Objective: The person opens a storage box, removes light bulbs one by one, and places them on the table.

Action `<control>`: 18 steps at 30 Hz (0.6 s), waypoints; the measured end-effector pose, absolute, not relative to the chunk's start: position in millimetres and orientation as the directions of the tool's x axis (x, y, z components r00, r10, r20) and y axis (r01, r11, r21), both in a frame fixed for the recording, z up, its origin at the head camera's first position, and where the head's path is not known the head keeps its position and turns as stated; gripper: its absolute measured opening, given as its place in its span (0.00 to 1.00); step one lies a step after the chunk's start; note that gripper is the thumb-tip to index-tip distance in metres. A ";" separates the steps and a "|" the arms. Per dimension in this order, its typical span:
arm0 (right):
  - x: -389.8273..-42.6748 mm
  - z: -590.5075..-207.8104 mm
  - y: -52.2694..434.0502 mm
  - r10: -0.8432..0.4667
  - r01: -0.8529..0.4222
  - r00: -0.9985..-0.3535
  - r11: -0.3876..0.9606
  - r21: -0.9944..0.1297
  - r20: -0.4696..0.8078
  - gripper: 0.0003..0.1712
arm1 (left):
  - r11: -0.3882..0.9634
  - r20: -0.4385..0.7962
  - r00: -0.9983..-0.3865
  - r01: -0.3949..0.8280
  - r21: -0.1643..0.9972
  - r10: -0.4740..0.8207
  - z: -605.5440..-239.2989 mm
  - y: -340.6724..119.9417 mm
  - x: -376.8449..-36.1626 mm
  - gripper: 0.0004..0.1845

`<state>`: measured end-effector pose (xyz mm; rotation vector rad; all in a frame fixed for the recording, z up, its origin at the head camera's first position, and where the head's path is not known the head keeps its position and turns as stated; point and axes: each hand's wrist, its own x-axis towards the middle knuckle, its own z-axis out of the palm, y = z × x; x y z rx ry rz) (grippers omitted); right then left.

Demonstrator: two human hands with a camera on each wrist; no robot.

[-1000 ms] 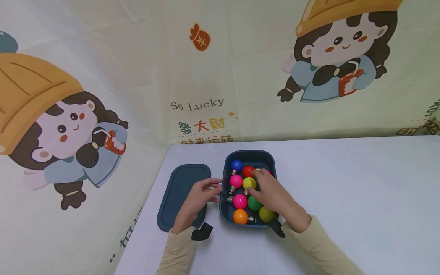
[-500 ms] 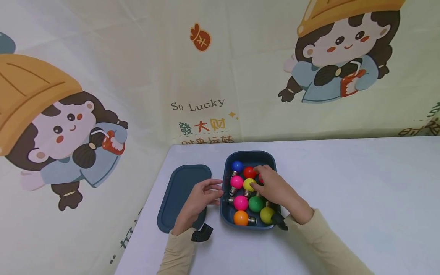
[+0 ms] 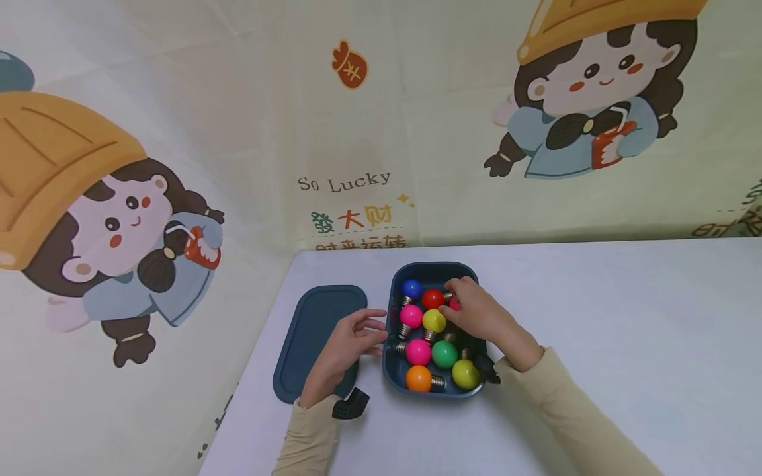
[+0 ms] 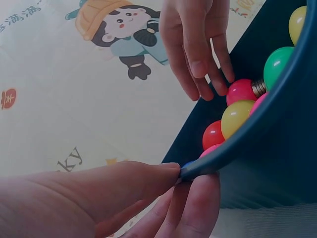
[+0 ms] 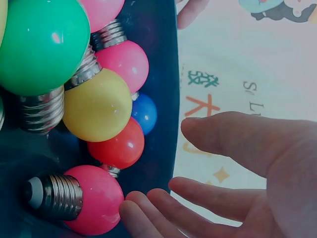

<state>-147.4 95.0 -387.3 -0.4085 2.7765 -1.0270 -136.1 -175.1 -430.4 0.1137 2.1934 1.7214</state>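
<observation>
A dark blue plastic box (image 3: pixel 434 266) holds several round coloured light bulbs with metal screw bases. My left hand (image 3: pixel 351 338) is at its left wall; in the left wrist view, thumb and fingers pinch the rim (image 4: pixel 242 141). Over the box's right side hovers my right hand (image 3: pixel 483 318), fingers loosely bent with nothing gripped. In the right wrist view, its fingertips (image 5: pixel 133 213) reach a pink bulb (image 5: pixel 96 198) lying on its side; whether they touch is unclear. Close by are a red bulb (image 5: pixel 119 144), a yellow bulb (image 5: pixel 99 106) and a green bulb (image 5: pixel 42 47).
Left of the box, a dark blue lid (image 3: pixel 318 330) lies flat on the white table (image 3: pixel 595 317), partly under my left hand. Behind the table hangs a printed cloth (image 3: pixel 452 185). Each wrist carries a small black camera, such as the left wrist camera (image 3: pixel 351 404).
My right hand has shifted rightward and slightly away from me, uncovering more of the green and yellow bulbs. The left hand stays at the box's wall.
</observation>
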 end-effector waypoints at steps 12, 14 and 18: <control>-159.2 -387.1 92.4 -0.298 -0.207 -0.953 0.783 -0.586 -0.061 0.26 | 0.251 -0.209 -0.936 -0.138 0.958 0.284 -430.0 -175.5 -139.3 0.24; -160.8 -386.9 91.1 -0.303 -0.220 -0.951 0.794 -0.567 -0.055 0.25 | 0.249 -0.207 -0.936 -0.136 0.959 0.285 -430.0 -175.5 -139.4 0.24; -164.1 -386.6 89.0 -0.305 -0.222 -0.950 0.811 -0.541 -0.067 0.23 | 0.251 -0.205 -0.936 -0.133 0.959 0.285 -429.5 -175.4 -139.4 0.24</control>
